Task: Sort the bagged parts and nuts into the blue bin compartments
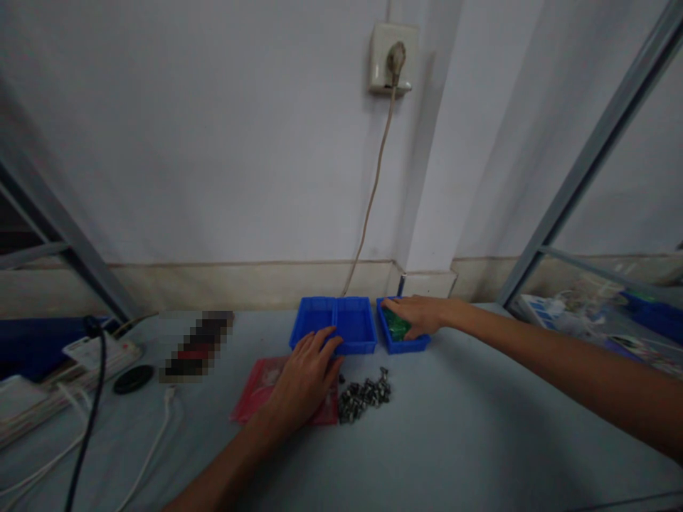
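My left hand [304, 377] is over a flat pink plastic bag [250, 392], its fingers apart and bent a little. Those fingertips come close to the front edge of a blue two-compartment tray [356, 348]. To the right, my right hand [424, 316] reaches over a smaller blue tray [408, 347] that contains something green and shiny [395, 327]. Its thumb and fingers are apart around the green contents, and I see nothing held between them. A loose pile of small metal parts [366, 398] lies on the table, just right of the pink bag.
On the left of the grey table [459, 441] are a black round disc [133, 379], a blurred-out dark object [197, 348], a white cable [154, 448] and a black cable [90, 427]. A wall socket [393, 60] has a plugged cord hanging behind the trays. Metal frame bars slant at both sides.
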Available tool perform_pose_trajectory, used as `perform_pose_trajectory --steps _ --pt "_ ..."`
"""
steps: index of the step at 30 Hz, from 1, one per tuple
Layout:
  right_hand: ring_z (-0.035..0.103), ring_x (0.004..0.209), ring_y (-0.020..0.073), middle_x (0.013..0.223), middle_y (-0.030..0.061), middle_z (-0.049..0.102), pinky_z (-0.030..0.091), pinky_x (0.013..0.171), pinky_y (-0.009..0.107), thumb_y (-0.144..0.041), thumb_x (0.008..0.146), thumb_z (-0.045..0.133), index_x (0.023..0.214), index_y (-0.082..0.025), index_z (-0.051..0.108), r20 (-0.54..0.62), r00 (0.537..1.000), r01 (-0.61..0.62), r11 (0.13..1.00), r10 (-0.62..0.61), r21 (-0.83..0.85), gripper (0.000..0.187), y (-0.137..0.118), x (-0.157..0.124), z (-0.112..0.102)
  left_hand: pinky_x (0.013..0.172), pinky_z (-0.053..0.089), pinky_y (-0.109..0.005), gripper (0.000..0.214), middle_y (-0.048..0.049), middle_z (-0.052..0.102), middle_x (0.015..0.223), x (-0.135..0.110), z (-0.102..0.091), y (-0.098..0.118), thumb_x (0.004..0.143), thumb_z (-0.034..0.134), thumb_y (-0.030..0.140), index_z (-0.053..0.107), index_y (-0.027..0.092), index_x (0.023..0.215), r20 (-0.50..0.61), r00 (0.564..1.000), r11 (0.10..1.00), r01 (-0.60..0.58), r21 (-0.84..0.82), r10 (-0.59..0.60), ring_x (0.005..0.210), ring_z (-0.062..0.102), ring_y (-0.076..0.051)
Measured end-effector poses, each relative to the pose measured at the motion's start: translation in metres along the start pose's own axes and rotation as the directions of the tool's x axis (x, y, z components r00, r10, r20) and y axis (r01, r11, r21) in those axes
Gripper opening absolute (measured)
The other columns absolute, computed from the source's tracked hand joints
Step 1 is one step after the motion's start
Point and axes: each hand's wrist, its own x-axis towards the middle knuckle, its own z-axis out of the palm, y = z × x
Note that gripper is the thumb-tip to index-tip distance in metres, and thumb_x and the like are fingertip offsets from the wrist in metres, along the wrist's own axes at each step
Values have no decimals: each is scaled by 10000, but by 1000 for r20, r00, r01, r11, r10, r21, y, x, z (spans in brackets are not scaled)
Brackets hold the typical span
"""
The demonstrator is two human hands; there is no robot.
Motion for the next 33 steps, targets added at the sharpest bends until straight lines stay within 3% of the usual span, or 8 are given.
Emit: perform_pose_trajectory --steps 4,11,17,23,27,33 --pt "705 1115 401 1356 240 637 553 934 491 -418 796 847 1460 -133 527 22 1000 15 998 -13 -68 789 2 2 -1 1143 515 -554 322 -115 602 1493 1 -2 2 1060 564 273 598 226 1377 16 1000 1000 10 -8 -10 1326 612 -325" --pt "739 1020 410 1289 217 677 564 821 465 -460 663 900 1408 -163 594 68 997 -33 994 40 -106 859 -1 12 -3 1134 519 -554 316 -121 612 1475 1 -2 2 1075 525 293 599 240 1377 10 1000 1000 1 13 -1 1316 625 -324" --pt "738 1015 387 1243 208 689 542 865 472 -418 794 802 1374 -163 599 35 999 -35 986 42 -163 666 -4 14 -4 1128 518 -574 339 -139 607 1487 1 -1 1 1059 570 274 596 209 1390 34 999 999 -7 35 6 1317 623 -345" --pt "721 1047 398 1271 197 672 541 880 484 -446 687 887 1421 -182 572 54 998 -34 986 44 -166 841 1 15 3 1127 519 -565 335 -127 607 1489 1 -3 2 1060 575 287 598 223 1388 35 999 1000 -6 29 5 1320 617 -339" --pt "709 1053 367 1283 188 654 522 900 460 -349 791 839 1417 -194 575 4 1000 -2 987 2 -163 697 2 10 3 1118 523 -565 334 -129 607 1487 1 -3 3 1054 580 278 601 218 1382 37 999 1000 -2 29 1 1308 621 -340" --pt "691 1046 316 1231 142 658 498 884 380 -211 875 780 1341 -234 628 -53 997 50 988 -58 -145 491 1 -9 -15 1117 521 -563 325 -127 612 1478 1 -3 2 1057 574 275 604 225 1377 34 999 1000 2 23 -3 1300 627 -337"
